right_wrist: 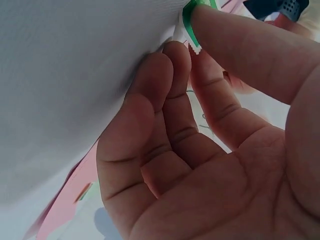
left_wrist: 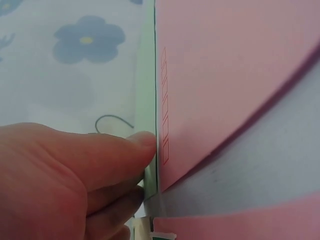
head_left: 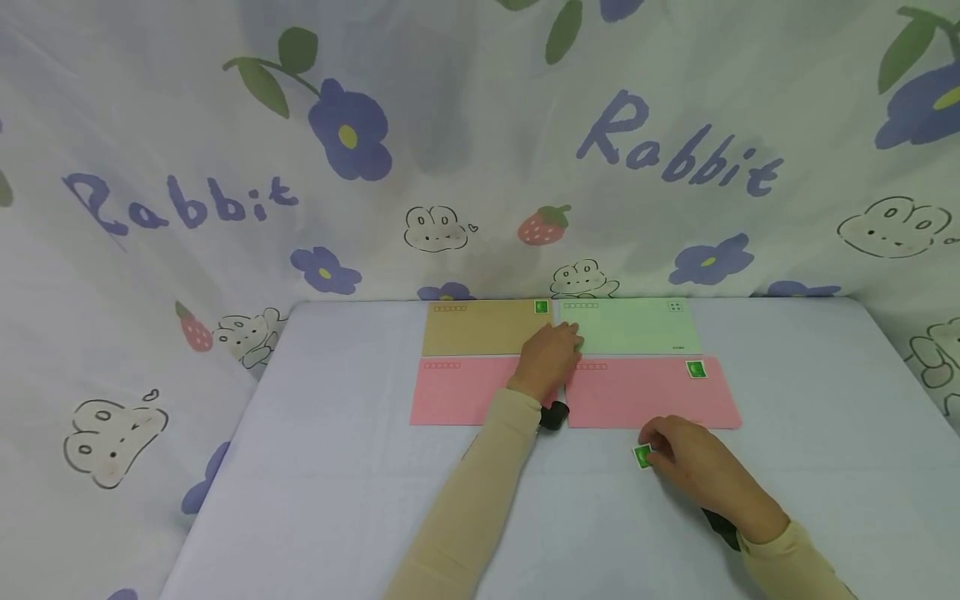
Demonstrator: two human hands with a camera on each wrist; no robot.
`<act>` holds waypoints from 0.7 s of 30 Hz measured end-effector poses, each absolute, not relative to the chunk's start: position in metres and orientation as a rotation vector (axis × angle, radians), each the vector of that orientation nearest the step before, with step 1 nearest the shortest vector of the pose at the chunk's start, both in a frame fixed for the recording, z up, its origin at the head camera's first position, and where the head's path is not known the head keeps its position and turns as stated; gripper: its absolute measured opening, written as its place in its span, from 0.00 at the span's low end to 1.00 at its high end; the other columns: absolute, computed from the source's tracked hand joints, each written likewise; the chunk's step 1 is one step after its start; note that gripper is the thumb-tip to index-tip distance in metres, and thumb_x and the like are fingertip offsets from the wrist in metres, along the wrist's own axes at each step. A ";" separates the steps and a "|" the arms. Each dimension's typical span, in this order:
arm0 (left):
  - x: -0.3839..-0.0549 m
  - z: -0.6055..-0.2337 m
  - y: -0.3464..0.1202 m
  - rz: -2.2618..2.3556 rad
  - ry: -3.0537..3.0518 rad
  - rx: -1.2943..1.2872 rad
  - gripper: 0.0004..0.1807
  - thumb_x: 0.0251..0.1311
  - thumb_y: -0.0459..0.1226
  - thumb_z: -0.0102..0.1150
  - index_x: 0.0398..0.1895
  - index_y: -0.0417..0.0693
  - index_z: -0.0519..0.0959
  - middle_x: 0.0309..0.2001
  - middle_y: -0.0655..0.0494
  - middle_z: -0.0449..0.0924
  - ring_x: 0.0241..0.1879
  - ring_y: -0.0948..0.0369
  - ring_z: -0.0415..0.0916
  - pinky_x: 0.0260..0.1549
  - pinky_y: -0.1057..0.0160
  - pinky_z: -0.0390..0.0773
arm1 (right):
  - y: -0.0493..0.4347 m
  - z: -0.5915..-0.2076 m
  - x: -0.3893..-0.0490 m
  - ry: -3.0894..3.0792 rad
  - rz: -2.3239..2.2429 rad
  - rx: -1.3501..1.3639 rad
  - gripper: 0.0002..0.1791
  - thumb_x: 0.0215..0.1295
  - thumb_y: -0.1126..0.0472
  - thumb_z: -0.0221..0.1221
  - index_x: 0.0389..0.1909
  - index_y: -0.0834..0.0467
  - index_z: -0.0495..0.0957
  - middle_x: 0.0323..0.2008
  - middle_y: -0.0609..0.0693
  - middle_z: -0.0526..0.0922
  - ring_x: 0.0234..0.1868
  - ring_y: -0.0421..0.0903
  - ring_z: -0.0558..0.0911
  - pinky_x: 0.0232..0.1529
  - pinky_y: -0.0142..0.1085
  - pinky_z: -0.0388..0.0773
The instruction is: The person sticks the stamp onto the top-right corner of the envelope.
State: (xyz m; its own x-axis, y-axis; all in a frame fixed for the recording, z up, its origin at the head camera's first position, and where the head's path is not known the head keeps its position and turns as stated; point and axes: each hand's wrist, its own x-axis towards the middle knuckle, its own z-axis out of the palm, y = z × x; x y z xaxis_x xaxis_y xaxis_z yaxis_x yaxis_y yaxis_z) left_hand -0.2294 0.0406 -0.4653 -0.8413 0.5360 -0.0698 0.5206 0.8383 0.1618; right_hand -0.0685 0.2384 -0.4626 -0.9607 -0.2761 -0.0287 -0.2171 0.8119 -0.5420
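My right hand [head_left: 693, 467] pinches a small green postage stamp [head_left: 642, 455] between thumb and finger, low over the white table in front of the right pink envelope [head_left: 645, 400]. The stamp [right_wrist: 191, 25] peeks out under the thumb in the right wrist view. My left hand [head_left: 549, 358] rests on the left end of the light green envelope [head_left: 630, 329], at the gap beside the tan envelope [head_left: 476, 331]. In the left wrist view, the thumb of the left hand [left_wrist: 75, 175] lies along the green envelope's [left_wrist: 146, 90] near corner. The left forearm covers part of the left pink envelope [head_left: 450, 396].
Envelopes lie in two rows at the table's [head_left: 322, 450] back. One stamp [head_left: 542, 307] sits on the tan envelope's upper right corner, another stamp [head_left: 697, 369] on the right pink envelope. A patterned cloth [head_left: 465, 125] hangs behind the table and down its left side.
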 end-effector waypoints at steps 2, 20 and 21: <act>-0.229 -0.466 0.042 0.205 2.917 0.832 0.18 0.72 0.41 0.58 0.62 0.54 0.81 0.68 0.58 0.73 0.70 0.60 0.67 0.72 0.60 0.58 | 0.238 -0.463 -0.068 2.890 -0.848 -0.386 0.09 0.59 0.69 0.67 0.38 0.56 0.81 0.31 0.41 0.77 0.34 0.38 0.74 0.36 0.35 0.78; -0.229 -0.465 0.041 0.354 2.965 0.766 0.15 0.66 0.37 0.65 0.55 0.57 0.86 0.63 0.61 0.78 0.63 0.60 0.76 0.61 0.62 0.74 | 0.237 -0.463 -0.069 2.873 -0.833 -0.352 0.08 0.60 0.71 0.65 0.37 0.55 0.81 0.29 0.40 0.78 0.32 0.37 0.74 0.34 0.34 0.77; -0.229 -0.465 0.041 0.342 2.966 0.769 0.15 0.66 0.37 0.64 0.55 0.57 0.86 0.63 0.61 0.78 0.63 0.60 0.76 0.61 0.62 0.74 | 0.237 -0.463 -0.069 2.871 -0.834 -0.350 0.08 0.60 0.71 0.65 0.37 0.56 0.81 0.29 0.40 0.78 0.32 0.37 0.74 0.34 0.34 0.78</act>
